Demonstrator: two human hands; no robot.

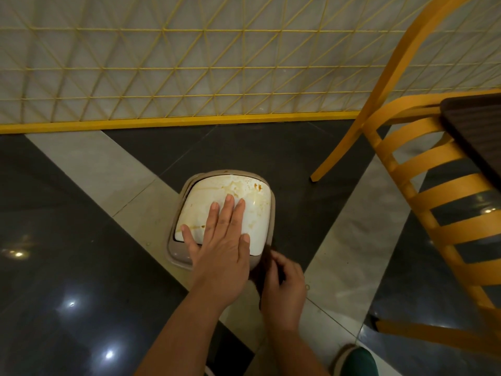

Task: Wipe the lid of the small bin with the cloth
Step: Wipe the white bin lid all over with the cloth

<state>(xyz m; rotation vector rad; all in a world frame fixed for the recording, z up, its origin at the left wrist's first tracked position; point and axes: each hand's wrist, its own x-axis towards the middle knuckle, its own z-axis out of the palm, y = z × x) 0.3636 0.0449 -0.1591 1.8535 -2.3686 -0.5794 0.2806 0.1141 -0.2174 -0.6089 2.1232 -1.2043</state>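
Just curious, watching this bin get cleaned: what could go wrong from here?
The left hand lies flat on the stained lid; if the lid swings, pressing may tip it inward. The right hand holds the dark cloth beside the bin, so bare fingers may meet the brown stains first. The chair stands close and might get bumped.

Floor (67, 240) left of bin (184, 256) open (chair (423, 164) crowds right).

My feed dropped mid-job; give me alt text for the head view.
A left hand lies flat on the stained white plastic lid of a small beige bin on the dark tiled floor. The right hand grips a dark brown cloth at the bin's near edge, beside a yellow slatted chair.
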